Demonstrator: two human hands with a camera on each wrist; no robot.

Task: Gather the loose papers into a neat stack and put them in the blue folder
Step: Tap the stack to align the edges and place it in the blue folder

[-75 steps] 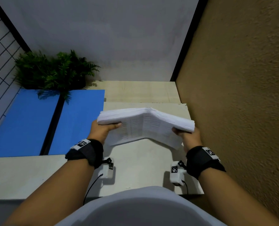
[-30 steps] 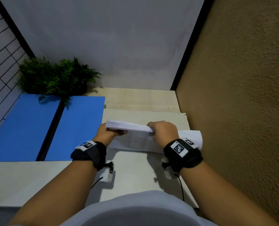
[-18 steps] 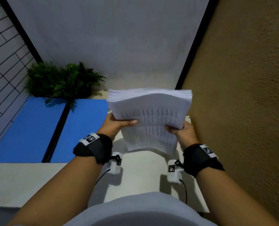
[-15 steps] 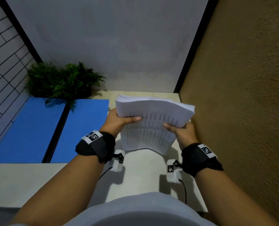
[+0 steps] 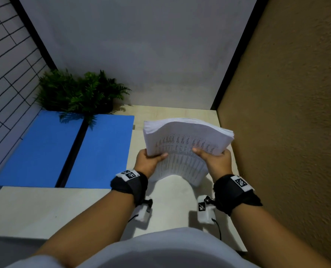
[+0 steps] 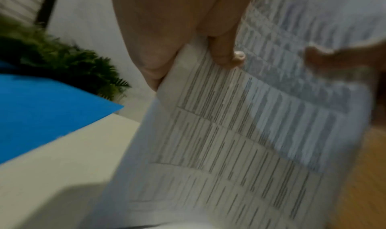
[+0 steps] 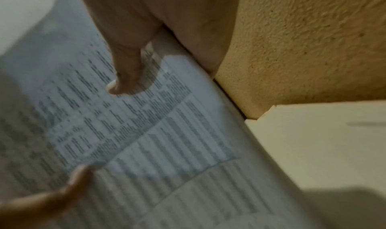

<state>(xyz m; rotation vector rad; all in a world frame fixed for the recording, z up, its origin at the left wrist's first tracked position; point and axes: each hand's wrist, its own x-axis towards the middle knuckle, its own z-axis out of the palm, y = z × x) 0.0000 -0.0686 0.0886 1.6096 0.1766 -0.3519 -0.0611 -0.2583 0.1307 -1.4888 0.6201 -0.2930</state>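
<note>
Gripping the papers [image 5: 185, 144] in my left hand [image 5: 148, 163] and right hand [image 5: 215, 162], I've tipped them lower, bowed; next is squaring them for the open blue folder [image 5: 64, 149] at nine o'clock.

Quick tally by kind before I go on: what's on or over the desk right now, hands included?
Paper stack: 1, held over the desk
Blue folder: 1, lying open
Plant: 1
Hands: 2, left hand and right hand, both gripping the stack
Total: 5
</note>
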